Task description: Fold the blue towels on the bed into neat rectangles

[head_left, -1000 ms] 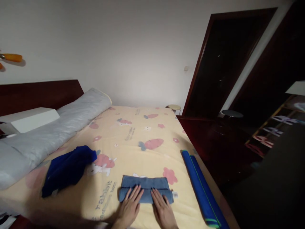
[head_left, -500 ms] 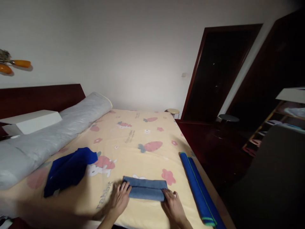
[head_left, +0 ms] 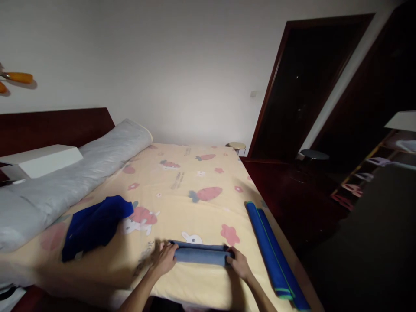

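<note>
A blue-grey cloth [head_left: 201,256], rolled into a narrow strip, lies across the bed near its front edge. My left hand [head_left: 166,258] grips its left end, fingers curled over the top. At the other end, my right hand [head_left: 238,261] pinches the cloth between thumb and fingers. A rolled blue cloth with green edging [head_left: 271,253] lies to the right of my right hand, along the bed's side. Left of my left hand, a crumpled dark blue garment [head_left: 95,225] rests on the sheet.
The bed wears a yellow sheet [head_left: 182,208] with carrots and rabbits. A long grey roll [head_left: 74,190] and a white box [head_left: 48,160] lie by the headboard [head_left: 58,128]. Stools [head_left: 314,154] and a shelf rack [head_left: 364,169] stand off the bed's right side.
The front part of the blue-grey cloth has been rolled away from me, making the strip narrower. My right hand has gone from lying on the end to pinching it. The view has shifted slightly.
</note>
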